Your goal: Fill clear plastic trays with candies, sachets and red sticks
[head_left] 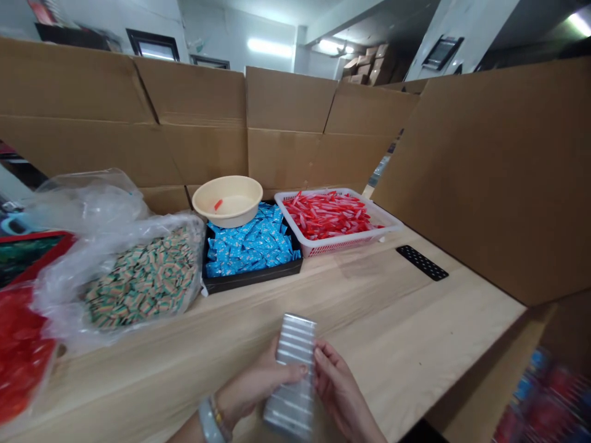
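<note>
Silver pack (296, 339) in both hands (259, 376), left of tabletop edge (457, 369)

White wall (217, 31), bright light (270, 47), cardboard panels (290, 98)

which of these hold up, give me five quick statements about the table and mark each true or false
1. The left grip holds a silver pack with pale stripes. True.
2. The cream bowl has nothing in it. False: a small red piece lies inside.
3. The blue packets lie in a red tray. False: they lie in a black tray.
4. The white basket holds many red and pink pieces. True.
5. The right grip is inside the white basket. False: it is at the right edge of the silver pack.
</note>
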A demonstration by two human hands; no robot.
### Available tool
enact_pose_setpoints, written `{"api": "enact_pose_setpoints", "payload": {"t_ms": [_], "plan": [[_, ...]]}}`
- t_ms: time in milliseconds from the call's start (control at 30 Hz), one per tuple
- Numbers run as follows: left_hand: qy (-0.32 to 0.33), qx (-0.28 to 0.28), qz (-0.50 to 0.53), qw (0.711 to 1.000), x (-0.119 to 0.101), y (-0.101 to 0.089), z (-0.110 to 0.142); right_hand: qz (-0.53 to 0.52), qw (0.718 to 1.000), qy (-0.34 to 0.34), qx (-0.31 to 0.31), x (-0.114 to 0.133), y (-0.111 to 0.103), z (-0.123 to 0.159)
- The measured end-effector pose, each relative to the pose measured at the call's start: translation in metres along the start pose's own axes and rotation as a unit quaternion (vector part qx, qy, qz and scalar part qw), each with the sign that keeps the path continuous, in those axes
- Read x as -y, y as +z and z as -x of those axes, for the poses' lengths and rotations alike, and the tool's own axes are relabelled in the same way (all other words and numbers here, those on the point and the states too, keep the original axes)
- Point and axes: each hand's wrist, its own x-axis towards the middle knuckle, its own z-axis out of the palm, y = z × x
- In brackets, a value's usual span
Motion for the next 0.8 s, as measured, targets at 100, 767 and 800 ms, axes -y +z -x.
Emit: {"api": "enact_pose_setpoints", "payload": {"t_ms": [100, 767, 800], "plan": [[0.022, 0.027, -0.016, 0.999, -0.004, -0.001, -0.001, 0.0, 1.0, 0.014, 0.003, 0.002, -0.001, 0.0], [0.084, -0.14, -0.421, 0.892, -0.012, 0.016, -0.047, 0.206, 0.896, -0.215, -0.329, 0.15, -0.178, -0.025], [0.094, -0.131, -0.425, 0.891, -0.01, 0.012, -0.05, 0.247, 0.876, -0.219, -0.352, 0.153, -0.183, -0.034]]}}
